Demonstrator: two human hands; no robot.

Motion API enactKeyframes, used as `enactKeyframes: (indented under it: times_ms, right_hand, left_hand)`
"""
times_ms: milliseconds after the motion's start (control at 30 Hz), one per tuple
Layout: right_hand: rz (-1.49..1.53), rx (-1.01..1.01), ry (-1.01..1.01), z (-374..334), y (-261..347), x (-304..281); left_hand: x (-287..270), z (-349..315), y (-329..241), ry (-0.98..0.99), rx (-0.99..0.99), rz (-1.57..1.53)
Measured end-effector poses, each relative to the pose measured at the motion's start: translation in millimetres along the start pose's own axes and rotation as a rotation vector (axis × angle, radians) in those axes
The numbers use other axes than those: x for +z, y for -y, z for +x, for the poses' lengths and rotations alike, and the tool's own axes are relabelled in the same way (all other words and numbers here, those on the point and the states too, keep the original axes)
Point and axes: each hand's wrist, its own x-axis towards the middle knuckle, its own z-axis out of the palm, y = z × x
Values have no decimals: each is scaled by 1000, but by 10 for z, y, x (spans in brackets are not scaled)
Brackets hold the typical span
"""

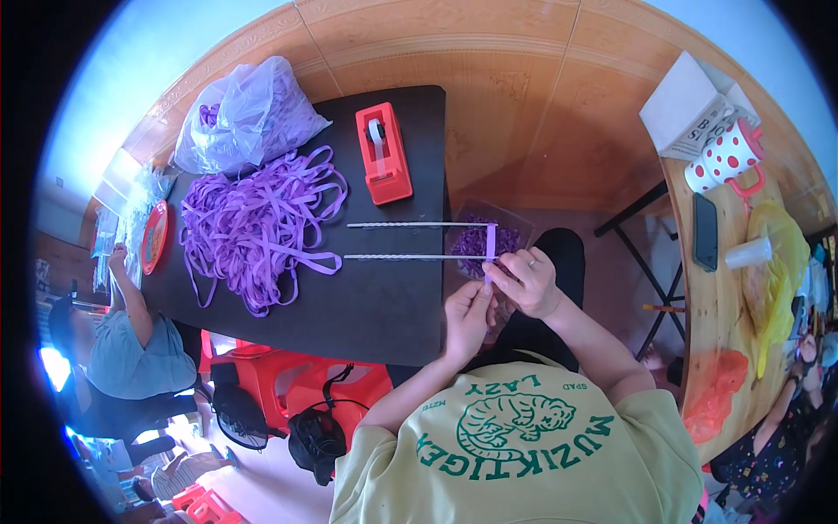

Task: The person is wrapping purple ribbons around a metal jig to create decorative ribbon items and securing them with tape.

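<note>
Two thin metal rods [410, 258] lie side by side and jut past the right edge of the black table. A purple ribbon [491, 240] spans their outer ends. Just below the nearer rod's tip, my right hand [531, 281], with a ring on one finger, is closed in a pinch on the ribbon. My left hand [469, 319] also pinches at the ribbon's lower end, close to the right fingertips. The fingers partly hide the ribbon there. Beneath the rods stands a clear container [517, 229] filled with small purple pieces.
On the black table [375, 306] lie a heap of purple ribbon [257, 223], a stuffed plastic bag [249, 113] and a red tape dispenser [384, 157]. A wooden table [698, 314] at right holds a dotted tumbler [729, 162] and a phone [704, 231]. Another person [140, 341] sits at left.
</note>
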Motion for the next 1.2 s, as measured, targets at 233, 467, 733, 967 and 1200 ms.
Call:
enactKeyframes:
  times_ms: [233, 467, 733, 967, 1200]
  right_hand:
    - [4, -36, -24, 78, 29, -69]
    - [24, -43, -57, 170, 81, -115]
    - [230, 70, -87, 306, 65, -143]
    - [234, 73, -72, 301, 58, -141]
    - [179, 51, -56, 288, 117, -139]
  left_hand:
    - [41, -125, -203, -10, 11, 64]
    - [13, -164, -444, 76, -20, 109]
    - [-139, -139, -867, 219, -206, 22]
    - [-264, -207, -1048, 285, -221, 40]
    - [-322, -349, -909, 165, -134, -133]
